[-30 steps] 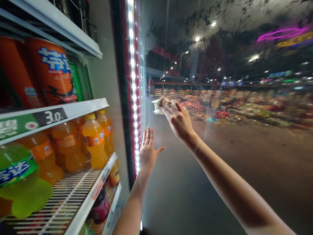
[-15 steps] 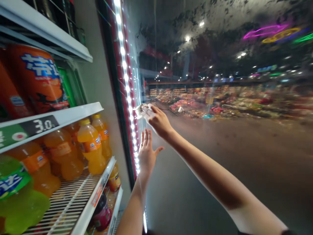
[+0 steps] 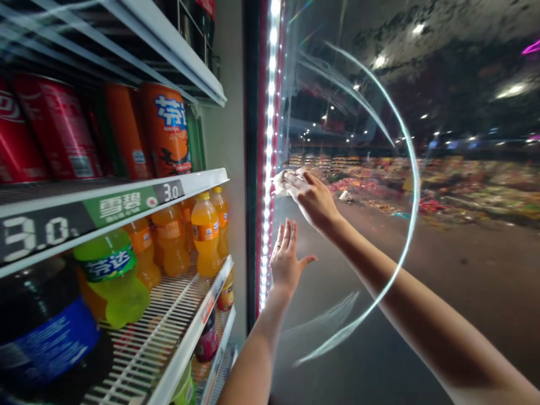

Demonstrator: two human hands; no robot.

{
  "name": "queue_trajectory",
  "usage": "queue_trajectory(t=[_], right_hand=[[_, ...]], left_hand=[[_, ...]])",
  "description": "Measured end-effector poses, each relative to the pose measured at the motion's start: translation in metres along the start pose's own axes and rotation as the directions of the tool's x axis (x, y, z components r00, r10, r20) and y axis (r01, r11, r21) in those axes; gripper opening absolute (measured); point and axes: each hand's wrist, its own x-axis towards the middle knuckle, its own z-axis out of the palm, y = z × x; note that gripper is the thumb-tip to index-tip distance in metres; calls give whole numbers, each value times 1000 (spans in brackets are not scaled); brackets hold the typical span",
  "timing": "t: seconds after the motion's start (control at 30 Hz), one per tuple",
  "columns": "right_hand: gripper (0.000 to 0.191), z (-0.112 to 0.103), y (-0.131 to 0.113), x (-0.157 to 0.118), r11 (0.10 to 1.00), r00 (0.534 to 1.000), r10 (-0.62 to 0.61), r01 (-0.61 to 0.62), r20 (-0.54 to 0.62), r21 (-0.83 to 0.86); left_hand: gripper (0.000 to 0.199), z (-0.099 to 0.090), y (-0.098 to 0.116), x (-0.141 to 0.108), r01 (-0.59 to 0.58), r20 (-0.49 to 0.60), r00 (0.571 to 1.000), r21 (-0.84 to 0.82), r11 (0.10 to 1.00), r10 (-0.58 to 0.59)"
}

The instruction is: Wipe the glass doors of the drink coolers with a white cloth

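Observation:
My right hand (image 3: 314,197) presses a crumpled white cloth (image 3: 285,182) against the inner side of the glass panel (image 3: 337,337), close to its left edge. The cloth could be a paper wipe; its material cannot be made out. Just below, my left hand (image 3: 287,256) lies against or very near the glass, its fingers stretched upward and its thumb out to the right. A ring shows on one finger, and nothing is in this hand. A bright LED strip (image 3: 269,140) runs vertically to the left of both hands.
On the left, cooler shelves (image 3: 211,183) hold orange soda bottles (image 3: 206,236), a green soda bottle (image 3: 112,270), a dark bottle (image 3: 46,337) and red cans (image 3: 59,129). Their white front edges jut toward my left arm. A curved light streak (image 3: 415,180) crosses the glass.
My view has turned left, so more of the shelves shows. Both hands stay close to the LED strip, the right one still on the cloth. The curved streak has appeared on the glass.

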Motion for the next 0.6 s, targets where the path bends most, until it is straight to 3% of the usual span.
queue_trajectory(t=[0.13,0.27,0.4,0.5,0.6], right_hand=[[61,3,-5,19,998,996,58,-58,-62,9],[63,9,-17,21,998,999,39,-40,27,44],[58,5,-7,1,999,997,7,-11,81,47],[56,8,-3,-4,999,998,26,-28,51,29],[57,15,-11,-10,999,999,32,-32,30,19]], left_hand=[[121,-5,3,3,7,18,1000,-21,1000,-7],[122,-2,1,0,13,-11,1000,7,1000,-13],[127,12,2,-31,-87,-93,991,59,994,92],[133,31,5,-58,-179,-21,984,28,984,179],[129,47,8,-70,-180,16,984,41,983,179]])
